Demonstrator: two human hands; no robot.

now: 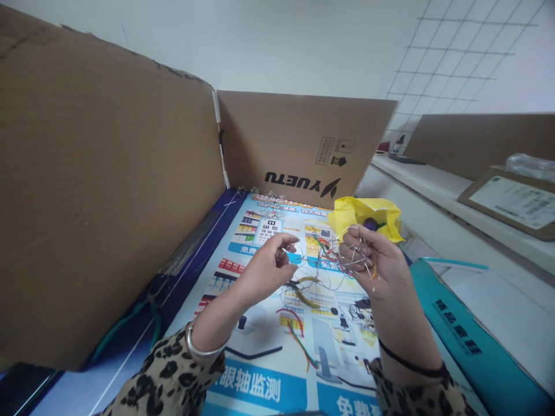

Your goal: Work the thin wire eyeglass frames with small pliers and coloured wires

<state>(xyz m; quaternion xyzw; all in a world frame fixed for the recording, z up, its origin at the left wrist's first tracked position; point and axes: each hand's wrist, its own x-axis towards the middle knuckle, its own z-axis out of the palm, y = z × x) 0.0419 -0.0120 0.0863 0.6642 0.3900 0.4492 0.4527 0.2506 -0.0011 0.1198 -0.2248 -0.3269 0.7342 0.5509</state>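
Note:
My right hand (366, 260) is closed around bent silver wire (356, 254), with a few ends sticking out past the fingers. Facing it, my left hand (271, 266) has curled fingers, the thumb apart from the index finger, and nothing clearly visible between them. A loose tangle of thin coloured and bare wires (321, 249) spreads between the hands. Beneath them lie pliers with yellow handles (309, 301), partly covered by the tangle. Short red, green and orange wires (299, 338) rest on the printed sheet (260, 341) closer to me.
Cardboard panels (113, 173) stand at the left and back. Green-handled pliers (156, 323) lie at the left. A yellow bag (392, 216) holding something dark sits beyond my right hand. A teal box (472, 341) and a white ledge (433, 185) flank the right side.

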